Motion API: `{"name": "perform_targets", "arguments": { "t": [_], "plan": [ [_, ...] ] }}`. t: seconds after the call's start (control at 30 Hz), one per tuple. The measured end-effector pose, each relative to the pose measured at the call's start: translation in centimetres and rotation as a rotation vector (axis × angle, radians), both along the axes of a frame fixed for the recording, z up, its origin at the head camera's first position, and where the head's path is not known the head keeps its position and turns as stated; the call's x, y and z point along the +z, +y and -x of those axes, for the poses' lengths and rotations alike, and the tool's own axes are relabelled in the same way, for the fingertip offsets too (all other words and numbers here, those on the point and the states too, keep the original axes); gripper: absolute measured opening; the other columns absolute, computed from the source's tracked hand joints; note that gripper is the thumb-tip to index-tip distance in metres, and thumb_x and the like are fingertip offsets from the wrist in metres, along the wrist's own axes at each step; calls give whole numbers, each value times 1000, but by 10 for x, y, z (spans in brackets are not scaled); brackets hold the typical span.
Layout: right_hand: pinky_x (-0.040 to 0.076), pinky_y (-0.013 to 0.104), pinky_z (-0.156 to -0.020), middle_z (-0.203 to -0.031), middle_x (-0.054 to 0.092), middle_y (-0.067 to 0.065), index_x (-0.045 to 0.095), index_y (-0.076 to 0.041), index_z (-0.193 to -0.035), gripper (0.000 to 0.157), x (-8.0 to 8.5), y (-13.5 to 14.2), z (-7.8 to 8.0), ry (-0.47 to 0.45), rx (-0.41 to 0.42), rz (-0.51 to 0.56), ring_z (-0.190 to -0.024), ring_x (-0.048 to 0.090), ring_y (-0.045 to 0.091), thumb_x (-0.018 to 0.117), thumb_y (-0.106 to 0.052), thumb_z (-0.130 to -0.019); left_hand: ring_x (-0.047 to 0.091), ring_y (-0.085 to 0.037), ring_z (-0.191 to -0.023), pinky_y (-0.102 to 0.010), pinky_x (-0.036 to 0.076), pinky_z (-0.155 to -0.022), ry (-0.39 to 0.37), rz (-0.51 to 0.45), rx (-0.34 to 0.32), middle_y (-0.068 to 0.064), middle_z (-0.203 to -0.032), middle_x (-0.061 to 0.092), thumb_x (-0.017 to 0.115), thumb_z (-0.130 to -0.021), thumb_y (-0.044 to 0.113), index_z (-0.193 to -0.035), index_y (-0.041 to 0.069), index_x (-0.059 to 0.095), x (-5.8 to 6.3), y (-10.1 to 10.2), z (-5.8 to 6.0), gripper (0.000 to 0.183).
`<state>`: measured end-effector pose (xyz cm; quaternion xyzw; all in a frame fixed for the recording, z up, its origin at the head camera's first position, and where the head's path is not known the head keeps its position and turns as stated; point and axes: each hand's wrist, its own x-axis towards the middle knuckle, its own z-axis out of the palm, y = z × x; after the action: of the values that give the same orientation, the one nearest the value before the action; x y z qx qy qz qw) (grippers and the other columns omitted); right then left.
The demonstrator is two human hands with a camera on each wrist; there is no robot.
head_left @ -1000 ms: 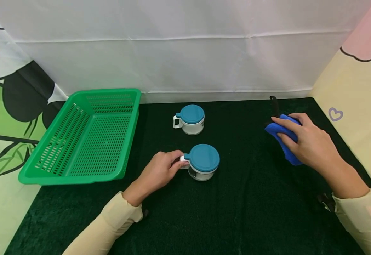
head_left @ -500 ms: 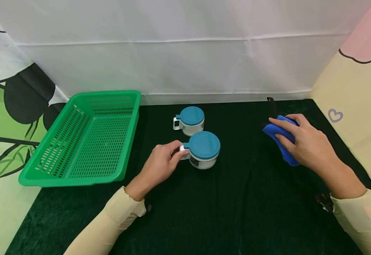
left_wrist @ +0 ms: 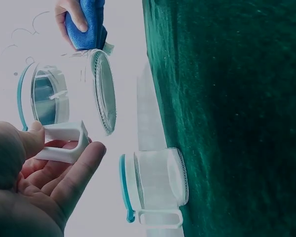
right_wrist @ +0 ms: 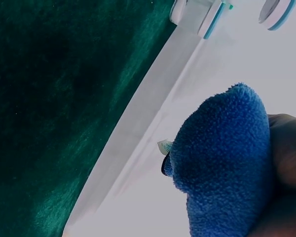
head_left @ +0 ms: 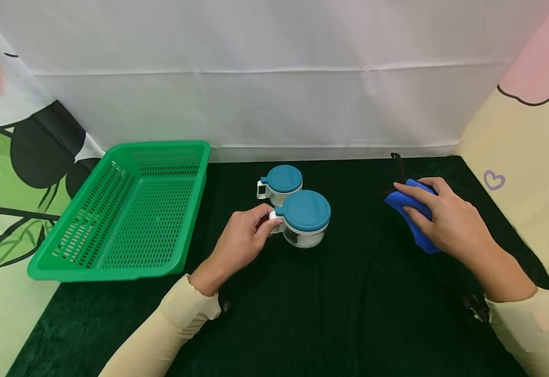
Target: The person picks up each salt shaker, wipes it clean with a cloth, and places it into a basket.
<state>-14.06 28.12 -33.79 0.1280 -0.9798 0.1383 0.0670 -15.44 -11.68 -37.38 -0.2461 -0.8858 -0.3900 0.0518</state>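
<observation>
While the jar [head_left: 306,219] hangs mid-frame: keep it level, clear of the rear jar [head_left: 284,182].
Left hand [head_left: 239,238]: pinching the handle [left_wrist: 82,139]; hold firmly.
Right hand [head_left: 456,224]: gripping the cloth [head_left: 416,205], right of frame.

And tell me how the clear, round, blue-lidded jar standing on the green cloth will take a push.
The jar looks squat, so it should resist tipping. Its smooth, clear walls suggest something stiff, perhaps breakable. If toppled, its white side handle would likely limit rolling.
</observation>
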Motion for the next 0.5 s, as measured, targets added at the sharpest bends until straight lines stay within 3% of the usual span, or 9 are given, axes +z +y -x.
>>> {"name": "perform_targets", "arguments": {
  "t": [0.5],
  "plan": [
    [56, 63, -71, -150, 37, 27, 48, -30, -154, 51, 0, -8, 2, 27, 25, 15, -93, 65, 46, 62, -29, -105, 53, -14, -63, -29, 48, -54, 19, -48, 52, -1, -82, 65, 60, -107, 29, -110, 11, 69, 9, 10, 9, 20]
  ]
}}
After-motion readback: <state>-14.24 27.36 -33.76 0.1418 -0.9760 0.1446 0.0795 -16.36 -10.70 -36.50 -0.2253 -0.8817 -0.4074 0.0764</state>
